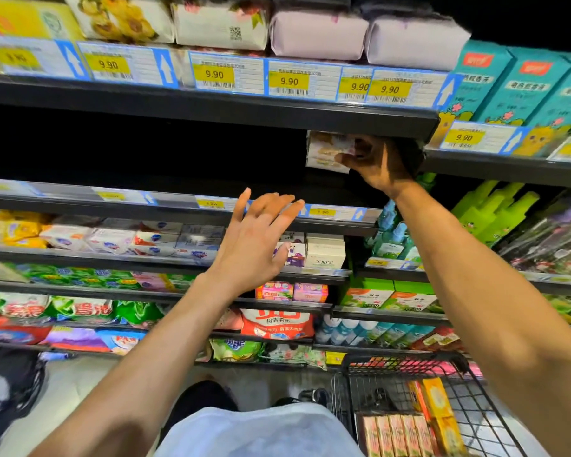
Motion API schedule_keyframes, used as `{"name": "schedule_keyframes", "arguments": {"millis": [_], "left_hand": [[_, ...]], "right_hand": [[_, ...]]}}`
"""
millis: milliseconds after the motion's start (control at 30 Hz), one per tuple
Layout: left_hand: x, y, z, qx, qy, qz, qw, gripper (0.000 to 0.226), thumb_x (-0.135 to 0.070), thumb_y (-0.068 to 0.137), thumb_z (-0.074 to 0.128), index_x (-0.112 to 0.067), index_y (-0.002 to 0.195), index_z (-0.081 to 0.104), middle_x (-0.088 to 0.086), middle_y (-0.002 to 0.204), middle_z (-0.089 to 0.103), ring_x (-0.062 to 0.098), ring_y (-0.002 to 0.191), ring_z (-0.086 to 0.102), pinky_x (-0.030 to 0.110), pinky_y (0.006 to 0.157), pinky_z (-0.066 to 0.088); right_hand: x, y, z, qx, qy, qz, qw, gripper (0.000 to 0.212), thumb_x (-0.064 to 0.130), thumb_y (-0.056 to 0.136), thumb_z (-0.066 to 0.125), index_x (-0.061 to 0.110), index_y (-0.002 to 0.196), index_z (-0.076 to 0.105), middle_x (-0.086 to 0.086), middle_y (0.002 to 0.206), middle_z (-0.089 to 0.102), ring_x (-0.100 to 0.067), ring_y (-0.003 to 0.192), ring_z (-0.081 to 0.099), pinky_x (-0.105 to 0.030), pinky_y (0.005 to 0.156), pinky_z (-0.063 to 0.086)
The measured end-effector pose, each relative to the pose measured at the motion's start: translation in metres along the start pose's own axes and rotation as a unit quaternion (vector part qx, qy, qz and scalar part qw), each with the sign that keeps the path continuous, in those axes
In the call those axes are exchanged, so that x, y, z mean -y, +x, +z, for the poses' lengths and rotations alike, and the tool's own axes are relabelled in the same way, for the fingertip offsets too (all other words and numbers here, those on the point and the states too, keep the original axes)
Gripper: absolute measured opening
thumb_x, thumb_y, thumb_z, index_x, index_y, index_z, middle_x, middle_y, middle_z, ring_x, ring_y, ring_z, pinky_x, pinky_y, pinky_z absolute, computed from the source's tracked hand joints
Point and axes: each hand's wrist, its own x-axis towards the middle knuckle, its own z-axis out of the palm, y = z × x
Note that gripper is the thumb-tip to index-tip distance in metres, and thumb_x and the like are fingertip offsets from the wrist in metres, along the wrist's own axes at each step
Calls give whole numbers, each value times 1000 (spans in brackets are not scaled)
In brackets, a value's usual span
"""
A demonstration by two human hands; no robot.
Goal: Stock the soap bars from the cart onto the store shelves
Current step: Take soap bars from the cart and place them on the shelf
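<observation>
The dark bay (pixel 145 150) lies open left of the soap (pixel 327 153). The upper shelf (pixel 211 107) caps it, and the price rail (pixel 112 201) edges its front.

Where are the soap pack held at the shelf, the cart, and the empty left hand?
soap pack (pixel 325 153), head view, pale wrapper face.
cart (pixel 343 400), head view, left wire wall.
left hand (pixel 253 240), head view, back of hand.
</observation>
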Motion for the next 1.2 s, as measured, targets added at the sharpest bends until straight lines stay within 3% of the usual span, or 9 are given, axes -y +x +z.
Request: {"name": "schedule_keyframes", "arguments": {"millis": [100, 233, 300, 467, 567, 733, 900, 1067, 1200], "left_hand": [[-1, 0, 0, 2, 1, -3, 1000, 82, -39, 89, 63, -26, 159, 22, -2, 160, 34, 20, 150, 25, 53, 125, 10], [-2, 0, -2, 6, -3, -6, 1000, 83, -38, 89, 65, -27, 159, 22, -2, 160, 34, 20, 150, 25, 53, 125, 10], [-2, 0, -3, 10, -7, -5, 1000, 82, -37, 89, 65, -27, 158, 22, -2, 160, 34, 20, 150, 26, 53, 125, 10], [0, 1, -7, 28, -13, -4, 1000, 81, -37, 89, 63, -26, 158, 23, -2, 160, 34, 20, 150, 26, 53, 125, 10], [1, 2, -11, 36, -17, 3, 999, 80, -37, 89, 62, -26, 158, 24, -2, 159, 35, 20, 149, 28, 52, 124, 13], [-5, 5, -22, 34, -34, 19, 999, 77, -29, 85, 65, -18, 154, 33, 6, 160, 34, 28, 151, 25, 55, 123, 17], [-31, 0, -10, -4, -154, 175, 972, 58, -14, 87, 61, -3, 143, 49, 17, 148, 46, 38, 139, 41, 51, 115, 34], [-77, -6, 32, 130, -247, 308, 910, 58, -26, 92, 55, -6, 146, 48, 15, 147, 47, 37, 135, 45, 51, 112, 37], [-131, -18, 70, 216, -248, 381, 864, 63, -35, 88, 52, -8, 144, 49, 13, 144, 51, 35, 131, 49, 47, 111, 39]], "right_hand": [[10, -1, 1, -26, -28, 5, 999, 67, 38, 76, 88, 7, 129, 63, -11, 124, 68, -26, 118, 65, -52, 105, 50], [25, -8, 5, -31, -67, 9, 997, 54, 9, 87, 79, -3, 135, 58, -5, 129, 62, -18, 120, 61, -17, 98, 49], [26, -9, 6, -31, -79, 4, 996, 50, 8, 89, 77, -1, 135, 60, -2, 128, 62, -16, 119, 60, -10, 94, 48], [26, -14, 5, -23, -81, 28, 996, 65, 44, 80, 80, 11, 133, 63, -8, 128, 69, -20, 118, 65, -42, 104, 53], [17, -23, -2, -43, -94, 61, 993, 77, 63, 70, 74, 16, 130, 63, -9, 127, 69, -26, 120, 64, -47, 105, 51], [40, -96, -22, -79, -43, 143, 986, 47, 30, 96, 70, 13, 139, 59, -7, 135, 65, -12, 122, 58, -23, 106, 44], [19, -217, -36, -155, -112, 176, 966, 43, 29, 100, 65, 12, 139, 58, -6, 136, 60, -15, 121, 58, -36, 107, 46], [-4, -363, -21, -233, -205, 263, 914, 55, 44, 98, 52, 7, 137, 58, -13, 137, 58, -29, 128, 54, -43, 109, 44], [-27, -475, 6, -253, -272, 386, 844, 55, 39, 95, 53, 8, 140, 55, -19, 137, 59, -37, 126, 54, -44, 105, 44]]}}
